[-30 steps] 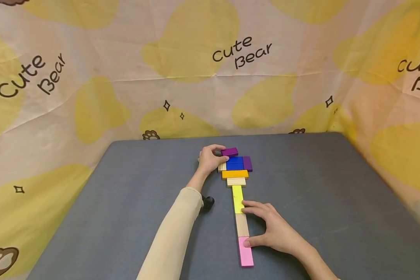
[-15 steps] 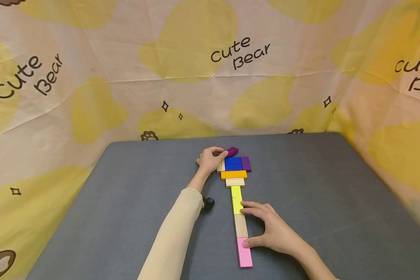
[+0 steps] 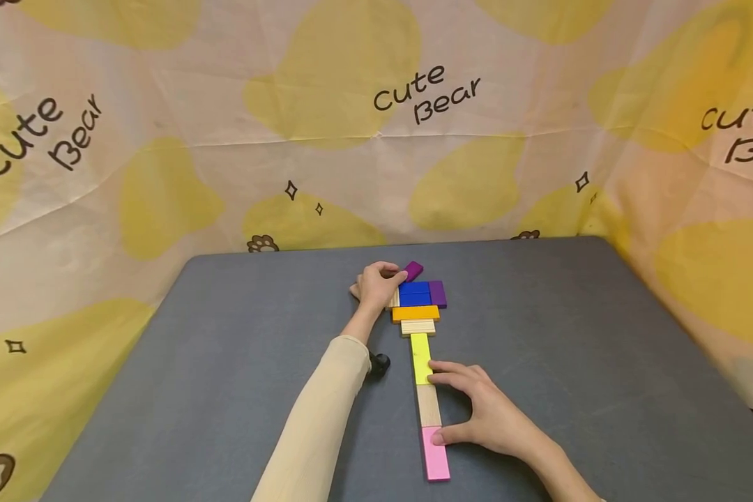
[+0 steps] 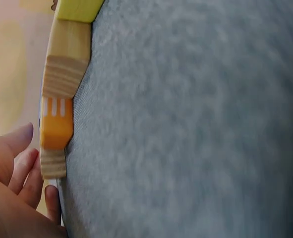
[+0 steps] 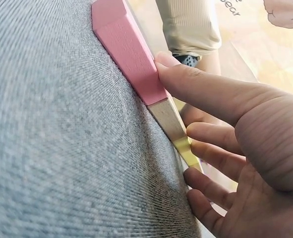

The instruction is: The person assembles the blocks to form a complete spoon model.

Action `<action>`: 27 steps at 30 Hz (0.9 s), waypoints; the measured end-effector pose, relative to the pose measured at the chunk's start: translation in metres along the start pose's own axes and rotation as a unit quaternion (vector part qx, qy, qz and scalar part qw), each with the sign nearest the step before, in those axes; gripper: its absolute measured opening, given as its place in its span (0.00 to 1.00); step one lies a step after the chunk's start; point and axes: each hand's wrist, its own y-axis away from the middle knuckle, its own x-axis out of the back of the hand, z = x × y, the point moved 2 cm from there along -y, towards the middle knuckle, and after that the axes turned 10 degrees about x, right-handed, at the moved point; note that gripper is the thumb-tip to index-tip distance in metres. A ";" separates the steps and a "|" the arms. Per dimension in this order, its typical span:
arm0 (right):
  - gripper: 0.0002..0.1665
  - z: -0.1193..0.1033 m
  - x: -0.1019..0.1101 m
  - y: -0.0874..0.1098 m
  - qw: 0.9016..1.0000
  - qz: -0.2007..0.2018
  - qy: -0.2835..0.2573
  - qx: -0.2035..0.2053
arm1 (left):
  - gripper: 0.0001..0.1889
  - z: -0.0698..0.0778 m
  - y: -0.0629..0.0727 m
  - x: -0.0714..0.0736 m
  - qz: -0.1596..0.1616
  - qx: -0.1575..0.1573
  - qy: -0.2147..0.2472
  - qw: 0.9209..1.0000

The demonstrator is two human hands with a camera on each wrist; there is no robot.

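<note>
At the far end of a flat row of wooden blocks, my left hand point(image 3: 378, 287) pinches a purple block point(image 3: 413, 270) between thumb and fingers. That block sits at a slant just beyond two blue blocks point(image 3: 415, 293). Another purple block point(image 3: 438, 293) lies along their right side, and a plain wood one, partly hidden by the hand, along their left. My right hand point(image 3: 492, 415) rests with extended fingers along the row's near part. Its thumb touches the pink block point(image 5: 131, 52) and its fingertips reach the yellow block point(image 3: 422, 359).
Between these groups lie an orange block point(image 3: 416, 314), a plain wood block point(image 3: 417, 327) and another wood block point(image 3: 429, 406). They rest on a grey table point(image 3: 257, 362). A black wrist camera point(image 3: 379, 364) hangs by the left sleeve. Patterned cloth point(image 3: 326, 90) rises behind the table.
The purple block in my left hand has turned from lying crosswise to a slant, its right end now pointing away. My right hand keeps its place on the row.
</note>
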 end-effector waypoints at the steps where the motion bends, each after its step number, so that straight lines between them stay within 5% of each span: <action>1: 0.46 0.000 0.000 0.000 1.000 -0.001 0.000 0.001 | 0.10 0.000 0.000 -0.001 0.003 0.001 0.002 1.000; 27: 0.45 -0.001 0.001 -0.001 1.000 0.000 0.004 -0.007 | 0.08 0.005 0.000 0.000 -0.038 0.023 -0.014 0.999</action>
